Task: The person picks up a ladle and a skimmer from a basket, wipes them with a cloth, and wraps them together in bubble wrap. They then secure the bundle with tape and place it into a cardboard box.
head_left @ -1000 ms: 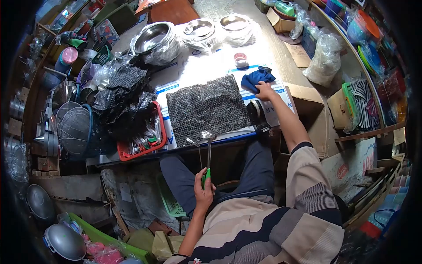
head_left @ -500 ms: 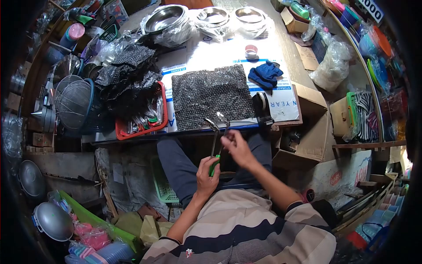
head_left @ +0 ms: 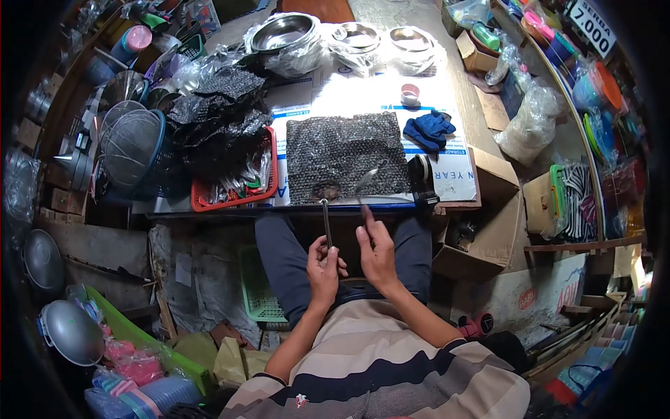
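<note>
My left hand [head_left: 323,274] is closed round the lower part of a long-shafted metal utensil [head_left: 326,223]. Its thin shaft points away from me and ends in a dark rounded head over the near edge of a black bubble-wrap sheet [head_left: 349,150]. To its right, my right hand [head_left: 377,260] grips the brown handle of a spoon-like utensil [head_left: 363,183], whose greyish flat head overlaps the sheet in this view. Both hands are above my lap, just short of the table edge. The fingers hide the lower end of the left utensil.
A red basket [head_left: 273,164] of packed utensils stands left of the sheet, beside crumpled black wrap [head_left: 227,105]. Blue cloth [head_left: 429,130], a tape roll [head_left: 410,94] and a dark tape dispenser [head_left: 421,178] lie right. Wrapped steel bowls [head_left: 283,33] line the back.
The left utensil has turned so its shaft points straight ahead, and its green handle is now hidden. My right hand has come lower, and the spoon-like head has swung right, apart from the left utensil.
</note>
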Demonstrator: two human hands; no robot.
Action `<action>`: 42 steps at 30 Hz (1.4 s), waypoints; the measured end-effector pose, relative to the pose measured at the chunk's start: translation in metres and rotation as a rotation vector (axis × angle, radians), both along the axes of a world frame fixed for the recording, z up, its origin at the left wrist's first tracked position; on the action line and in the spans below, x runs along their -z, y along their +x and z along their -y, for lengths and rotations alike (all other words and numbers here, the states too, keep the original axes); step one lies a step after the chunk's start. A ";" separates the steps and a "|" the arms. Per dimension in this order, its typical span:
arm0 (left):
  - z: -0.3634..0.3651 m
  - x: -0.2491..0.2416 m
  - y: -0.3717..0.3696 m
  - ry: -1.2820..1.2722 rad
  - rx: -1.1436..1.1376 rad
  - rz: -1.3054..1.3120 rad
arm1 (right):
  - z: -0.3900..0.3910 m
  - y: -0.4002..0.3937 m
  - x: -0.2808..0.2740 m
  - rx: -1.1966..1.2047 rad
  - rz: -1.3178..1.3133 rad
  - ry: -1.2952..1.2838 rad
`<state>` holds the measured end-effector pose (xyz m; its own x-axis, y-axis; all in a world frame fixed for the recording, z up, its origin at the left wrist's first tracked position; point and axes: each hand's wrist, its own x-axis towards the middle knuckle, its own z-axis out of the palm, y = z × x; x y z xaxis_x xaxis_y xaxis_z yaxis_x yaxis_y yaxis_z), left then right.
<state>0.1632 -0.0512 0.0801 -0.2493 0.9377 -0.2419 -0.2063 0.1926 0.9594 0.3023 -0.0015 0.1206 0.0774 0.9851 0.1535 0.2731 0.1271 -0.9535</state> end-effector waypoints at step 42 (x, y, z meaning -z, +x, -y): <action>-0.004 0.010 0.023 -0.154 0.207 0.260 | -0.004 -0.002 0.026 -0.143 0.069 -0.299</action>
